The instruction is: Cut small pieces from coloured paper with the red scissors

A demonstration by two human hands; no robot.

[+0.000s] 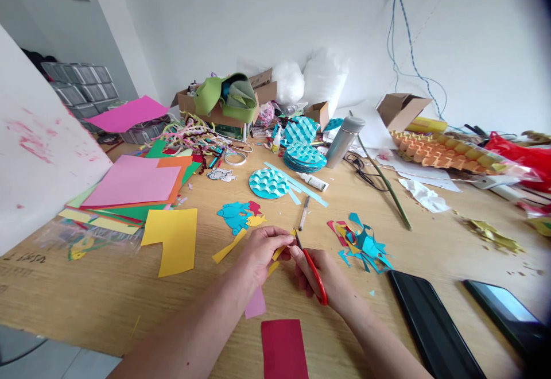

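Observation:
My right hand [322, 273] is closed round a pair of red-handled scissors [316, 275], whose blades point up and away from me. Pinched in my left hand [262, 250] is a small piece of yellow paper [279, 252], close beside the blades and partly hidden by my fingers. Just beyond lie cut fish shapes: blue paper fish [235, 215], a yellow paper fish [257, 220] and a red one [255, 207]. A yellow paper strip [229, 247] rests left of my left hand. Nearer me are a pink paper piece [256, 304] and a dark red paper rectangle [284, 347].
Coloured paper scraps [365, 244] lie right of my hands, near a black phone [430, 321]. On the left are yellow paper [176, 241] and a stack of coloured sheets [129, 181]. Farther back stand a grey bottle [344, 140], a glue bottle [314, 181] and blue scalloped discs [269, 184].

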